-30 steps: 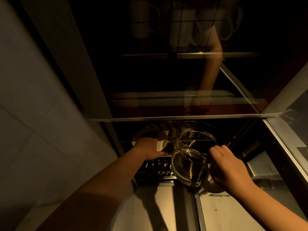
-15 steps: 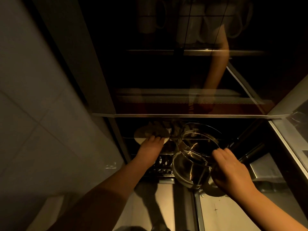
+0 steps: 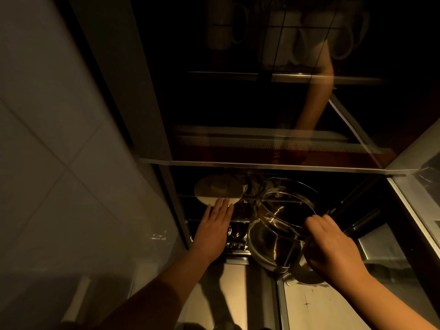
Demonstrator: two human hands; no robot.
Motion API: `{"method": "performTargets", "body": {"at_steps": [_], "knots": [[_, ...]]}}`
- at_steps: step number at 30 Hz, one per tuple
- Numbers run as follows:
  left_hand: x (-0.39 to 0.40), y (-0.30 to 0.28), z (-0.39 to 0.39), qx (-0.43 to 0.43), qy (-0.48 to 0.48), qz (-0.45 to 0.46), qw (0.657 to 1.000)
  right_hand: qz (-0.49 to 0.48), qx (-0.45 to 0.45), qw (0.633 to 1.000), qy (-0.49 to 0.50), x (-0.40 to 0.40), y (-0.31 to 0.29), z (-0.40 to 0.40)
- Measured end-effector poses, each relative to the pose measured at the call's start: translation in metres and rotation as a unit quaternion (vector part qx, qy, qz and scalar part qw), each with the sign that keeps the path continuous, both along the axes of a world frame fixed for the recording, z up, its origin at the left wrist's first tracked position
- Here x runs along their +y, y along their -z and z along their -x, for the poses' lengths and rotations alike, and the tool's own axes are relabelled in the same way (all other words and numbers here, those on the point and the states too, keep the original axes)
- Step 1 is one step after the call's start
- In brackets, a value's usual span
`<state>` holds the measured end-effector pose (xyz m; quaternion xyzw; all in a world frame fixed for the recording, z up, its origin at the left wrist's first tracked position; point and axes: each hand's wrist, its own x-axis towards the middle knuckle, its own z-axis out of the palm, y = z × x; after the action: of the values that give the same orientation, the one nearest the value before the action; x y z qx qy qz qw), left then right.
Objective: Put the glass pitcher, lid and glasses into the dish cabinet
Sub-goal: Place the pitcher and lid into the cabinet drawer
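Note:
The scene is dim. A clear glass pitcher hangs tilted at the mouth of the dish cabinet, its open rim facing inward. My right hand grips it at its handle side. A pale round lid lies inside the cabinet on the left, on a wire rack. My left hand is stretched flat, fingertips just touching the lid's near edge, holding nothing. A few small glasses show faintly below the left hand.
The raised dark glass door above reflects my arm, with white mugs behind it. A tiled wall stands close on the left. A steel counter lies below. A metal frame edge runs along the right.
My left hand has let go of the lid and flattened out, leaving the lid deeper in the cabinet. The pitcher has stayed in my right hand, nearly still.

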<state>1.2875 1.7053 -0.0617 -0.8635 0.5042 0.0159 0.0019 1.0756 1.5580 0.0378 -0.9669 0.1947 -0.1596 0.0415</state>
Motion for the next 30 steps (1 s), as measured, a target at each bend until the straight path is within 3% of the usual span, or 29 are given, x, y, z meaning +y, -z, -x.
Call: {"method": "performTargets", "body": {"at_steps": [19,30], "knots": [[-0.006,-0.007,-0.01,-0.045,-0.067,-0.128,0.988,0.011,-0.023,1.0,-0.009,0.014,0.001,-0.003],[-0.018,0.002,-0.006,-0.031,-0.079,-0.158,0.984,0.005,-0.006,1.0,0.003,0.023,0.0,-0.001]]}}
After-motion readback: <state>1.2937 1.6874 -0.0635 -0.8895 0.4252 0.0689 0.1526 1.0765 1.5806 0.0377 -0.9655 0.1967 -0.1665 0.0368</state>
